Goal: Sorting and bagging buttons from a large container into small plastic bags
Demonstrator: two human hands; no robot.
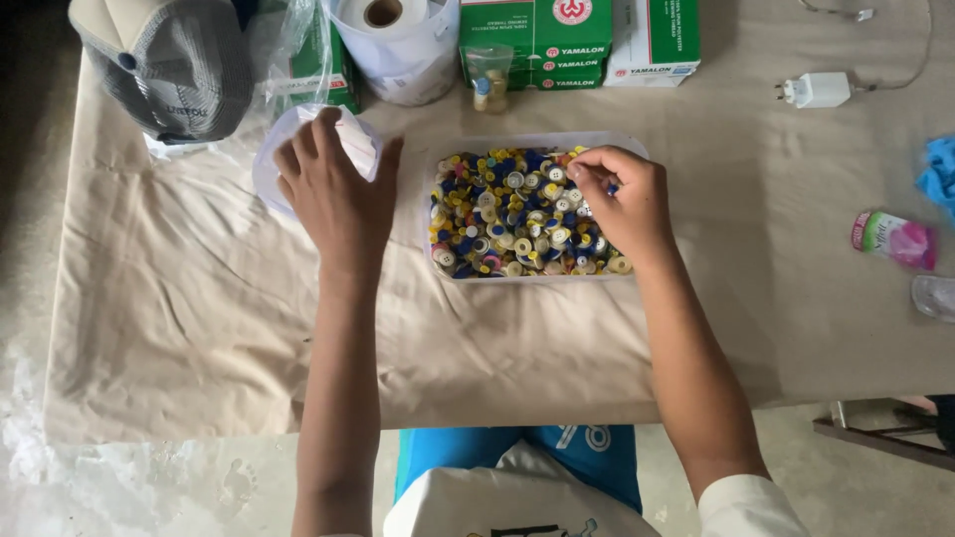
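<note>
Buttons (517, 214): mixed lot, yellow, blue, white and cream, heaped in clear rectangular tray (637, 149), toward far edge of surface (199, 328), about midway along it. Small, hard, smooth; judged light singly and slippery between fingertips, apt to skate over neighbours when pressed. Best taken one at a time by pinch across rim, or slid up tray wall. Tray itself judged thin, flexible plastic; better lifted by both short sides than by one corner, to avoid spilling.

Right hand (622, 204): over right half of tray, fingers (587, 174) curled and drawn close together at tips, touching heap; whether one button is pinched cannot be told.

Left hand (333, 194): just left of tray, palm down, fingers spread and partly bent over clear lid (269, 164) with white and pink paper seen through it; resting on or grasping it, grip not clear. Lid judged light, thin, easily flexed; edge hold advised.

Far edge, left to right: grey cap (169, 65), clear bag (288, 50), white roll (393, 40), small jar (489, 80), green and white boxes (577, 40), white charger (818, 89).

Right edge: blue cloth (940, 174), pink sachet (895, 239).

Surface covering: beige cloth, creased, soft.
</note>
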